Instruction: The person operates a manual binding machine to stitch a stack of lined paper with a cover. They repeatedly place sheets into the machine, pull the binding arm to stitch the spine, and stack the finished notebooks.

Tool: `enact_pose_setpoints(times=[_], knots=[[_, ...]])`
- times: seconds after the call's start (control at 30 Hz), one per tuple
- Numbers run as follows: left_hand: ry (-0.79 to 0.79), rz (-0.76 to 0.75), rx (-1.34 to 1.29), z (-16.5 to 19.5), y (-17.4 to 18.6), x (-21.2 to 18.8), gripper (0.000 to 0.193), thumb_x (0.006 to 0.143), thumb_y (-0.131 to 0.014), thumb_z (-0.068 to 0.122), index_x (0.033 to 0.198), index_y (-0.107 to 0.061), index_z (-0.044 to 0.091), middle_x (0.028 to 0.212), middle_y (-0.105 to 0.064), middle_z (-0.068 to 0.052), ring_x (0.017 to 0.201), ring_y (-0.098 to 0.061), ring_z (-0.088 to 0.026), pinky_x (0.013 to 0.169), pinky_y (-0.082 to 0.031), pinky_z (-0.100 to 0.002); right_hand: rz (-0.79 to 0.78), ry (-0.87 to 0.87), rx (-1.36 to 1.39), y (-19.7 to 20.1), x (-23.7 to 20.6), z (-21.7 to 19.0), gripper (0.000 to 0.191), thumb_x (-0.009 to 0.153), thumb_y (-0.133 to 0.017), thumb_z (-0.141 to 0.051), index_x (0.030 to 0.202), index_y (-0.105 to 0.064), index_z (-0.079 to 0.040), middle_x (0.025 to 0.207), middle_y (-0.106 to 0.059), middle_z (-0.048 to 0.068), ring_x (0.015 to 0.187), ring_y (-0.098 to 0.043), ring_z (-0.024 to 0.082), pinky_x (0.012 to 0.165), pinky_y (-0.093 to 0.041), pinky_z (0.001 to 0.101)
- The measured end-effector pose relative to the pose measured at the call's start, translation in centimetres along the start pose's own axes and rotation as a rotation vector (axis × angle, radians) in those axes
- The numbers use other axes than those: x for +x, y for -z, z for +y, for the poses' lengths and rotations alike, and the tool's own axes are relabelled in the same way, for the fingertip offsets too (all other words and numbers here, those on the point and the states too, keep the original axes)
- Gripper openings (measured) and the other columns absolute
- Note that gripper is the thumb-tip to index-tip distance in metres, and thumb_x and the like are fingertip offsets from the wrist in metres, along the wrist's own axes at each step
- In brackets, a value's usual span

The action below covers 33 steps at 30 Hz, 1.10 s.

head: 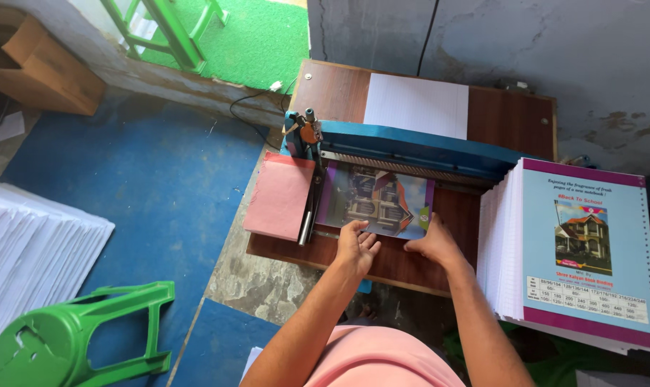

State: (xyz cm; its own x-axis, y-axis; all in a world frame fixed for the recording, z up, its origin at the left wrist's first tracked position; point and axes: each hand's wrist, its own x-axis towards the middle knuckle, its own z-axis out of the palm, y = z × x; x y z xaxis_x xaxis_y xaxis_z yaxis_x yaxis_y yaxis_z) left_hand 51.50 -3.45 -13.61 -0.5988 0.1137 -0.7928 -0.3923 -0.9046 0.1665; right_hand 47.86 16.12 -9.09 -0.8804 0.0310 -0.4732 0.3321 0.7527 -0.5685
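A colourful notebook cover sheet [379,201] with a house picture lies on the wooden table [511,118], its far edge under the blue punching machine [411,147]. My left hand [355,247] presses on the sheet's near edge, fingers flat. At the sheet's right corner my right hand [431,244] holds the edge. Both forearms reach in from the bottom of the view.
A tall stack of punched pages with a printed cover [583,251] stands at the right. A pink card stack [278,197] lies left of the machine, white ruled paper [417,106] behind it. A green stool [67,337] and white paper stacks [31,244] are on the floor.
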Motion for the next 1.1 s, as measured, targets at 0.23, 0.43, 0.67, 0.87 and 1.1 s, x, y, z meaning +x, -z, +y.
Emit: enact_pose_setpoints(times=[0.23,0.43,0.67,0.87,1.1], knots=[[0.047,0.000,-0.018,1.7,0.6,0.2,0.090,0.082,-0.066,0.014,0.157,-0.021,-0.004,0.166,-0.016,-0.025,0.157,-0.018,-0.035,0.126,-0.023,-0.048,0.161,0.069,-0.129,-2.1,1.0,0.2,0.107,0.059,-0.091,-0.022,0.145,-0.035,0.009,0.141,-0.047,0.034,0.134,-0.048,0.044,0.112,-0.044,0.0449],[0.019,-0.045,-0.020,2.3,1.6,0.6,0.082,0.079,-0.066,0.013,0.151,-0.032,-0.009,0.163,-0.031,-0.023,0.153,-0.026,-0.035,0.124,-0.024,-0.047,0.170,0.029,-0.109,-2.8,0.9,-0.3,0.100,0.060,-0.087,-0.024,0.143,-0.040,0.005,0.141,-0.052,0.030,0.134,-0.051,0.041,0.114,-0.045,0.0451],[0.040,-0.061,-0.098,2.9,2.2,0.1,0.077,0.082,-0.065,0.012,0.147,-0.032,-0.013,0.157,-0.036,-0.024,0.153,-0.029,-0.036,0.125,-0.024,-0.047,0.189,0.028,-0.144,-3.4,0.4,-1.4,0.100,0.059,-0.088,-0.024,0.142,-0.038,0.004,0.138,-0.050,0.030,0.132,-0.049,0.043,0.110,-0.045,0.0474],[0.022,-0.096,-0.092,2.9,2.5,-0.3,0.082,0.083,-0.064,0.011,0.151,-0.023,-0.011,0.157,-0.034,-0.024,0.154,-0.025,-0.035,0.127,-0.022,-0.044,0.160,0.002,-0.103,-3.4,-0.2,-1.7,0.096,0.062,-0.084,-0.023,0.143,-0.038,0.001,0.139,-0.050,0.028,0.133,-0.049,0.042,0.109,-0.047,0.0492],[0.015,-0.100,-0.074,3.1,2.6,-0.4,0.083,0.082,-0.066,0.012,0.150,-0.027,-0.012,0.159,-0.030,-0.026,0.154,-0.025,-0.036,0.125,-0.022,-0.044,0.152,0.012,-0.134,-3.6,-0.2,-1.9,0.100,0.063,-0.085,-0.024,0.145,-0.036,0.003,0.139,-0.050,0.029,0.134,-0.048,0.042,0.110,-0.046,0.0488]])
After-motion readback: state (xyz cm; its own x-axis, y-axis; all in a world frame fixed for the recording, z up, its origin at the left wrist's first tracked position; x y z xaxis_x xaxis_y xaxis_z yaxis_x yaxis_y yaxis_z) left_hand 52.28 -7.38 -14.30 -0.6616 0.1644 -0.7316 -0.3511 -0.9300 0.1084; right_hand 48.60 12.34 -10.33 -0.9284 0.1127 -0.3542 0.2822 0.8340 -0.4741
